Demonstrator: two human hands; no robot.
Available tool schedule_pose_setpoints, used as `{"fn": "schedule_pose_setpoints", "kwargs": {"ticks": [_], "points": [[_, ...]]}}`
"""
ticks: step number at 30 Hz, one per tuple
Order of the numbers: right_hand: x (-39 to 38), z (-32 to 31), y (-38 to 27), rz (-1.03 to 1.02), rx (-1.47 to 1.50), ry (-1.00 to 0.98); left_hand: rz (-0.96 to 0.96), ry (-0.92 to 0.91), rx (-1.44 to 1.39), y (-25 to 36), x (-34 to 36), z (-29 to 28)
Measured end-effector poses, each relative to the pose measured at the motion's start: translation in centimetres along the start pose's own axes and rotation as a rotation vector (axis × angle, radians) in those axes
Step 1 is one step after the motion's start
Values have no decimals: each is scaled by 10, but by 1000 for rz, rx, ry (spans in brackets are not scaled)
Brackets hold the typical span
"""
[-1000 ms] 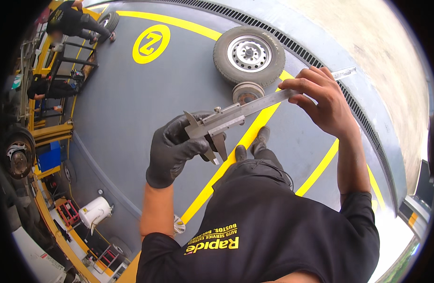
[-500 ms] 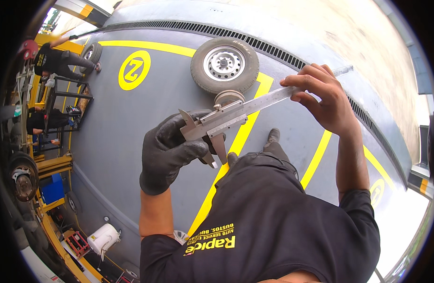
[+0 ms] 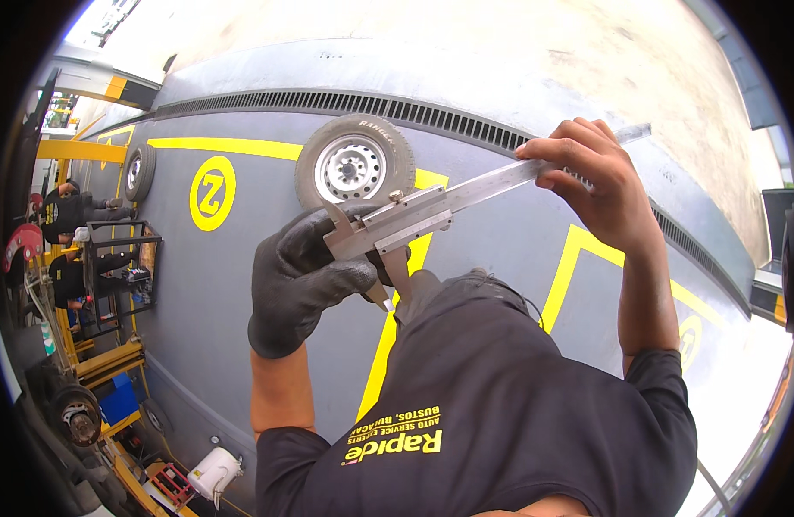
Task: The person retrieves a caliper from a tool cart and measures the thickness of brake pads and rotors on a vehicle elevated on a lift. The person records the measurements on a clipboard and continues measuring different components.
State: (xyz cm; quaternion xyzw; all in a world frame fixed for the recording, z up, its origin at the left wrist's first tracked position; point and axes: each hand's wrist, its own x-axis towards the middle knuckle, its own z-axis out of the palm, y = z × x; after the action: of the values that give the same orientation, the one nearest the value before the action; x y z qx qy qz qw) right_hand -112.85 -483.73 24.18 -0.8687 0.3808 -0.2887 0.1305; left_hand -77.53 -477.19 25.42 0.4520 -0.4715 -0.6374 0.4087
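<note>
My left hand (image 3: 289, 289), in a black coated glove, is closed around the jaw end of a steel vernier caliper (image 3: 421, 210). My right hand (image 3: 600, 181) is bare and grips the caliper's long scale bar, with fingertips on top and thumb below. The bar runs diagonally up to the right past my fingers. Its larger jaws point down toward my body. Beyond the caliper, a wheel with a silver rim (image 3: 354, 165) lies on the grey painted floor; the area just below it is hidden behind my glove and the tool.
A long drain grate (image 3: 431, 116) crosses behind the wheel. Another tire (image 3: 138, 172) is at the left, near two people (image 3: 65, 215) by a black metal frame (image 3: 121, 267) and yellow beams (image 3: 104, 366). A white tank (image 3: 214, 470) sits at lower left. Yellow lines mark the floor.
The view has shifted, so the floor, wheel and people appear farther left and more drain and pale ground shows. My hands hold the caliper much as before, slightly farther left at the glove.
</note>
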Motion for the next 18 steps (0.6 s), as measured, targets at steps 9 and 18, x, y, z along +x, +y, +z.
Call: {"fn": "schedule_pose_setpoints", "kwargs": {"ticks": [9, 18], "points": [[105, -11, 135, 48, -8, 26, 13, -12, -63, 35, 182, -11], [308, 3, 242, 63, 47, 39, 39, -11, -16, 119, 372, -104]]}}
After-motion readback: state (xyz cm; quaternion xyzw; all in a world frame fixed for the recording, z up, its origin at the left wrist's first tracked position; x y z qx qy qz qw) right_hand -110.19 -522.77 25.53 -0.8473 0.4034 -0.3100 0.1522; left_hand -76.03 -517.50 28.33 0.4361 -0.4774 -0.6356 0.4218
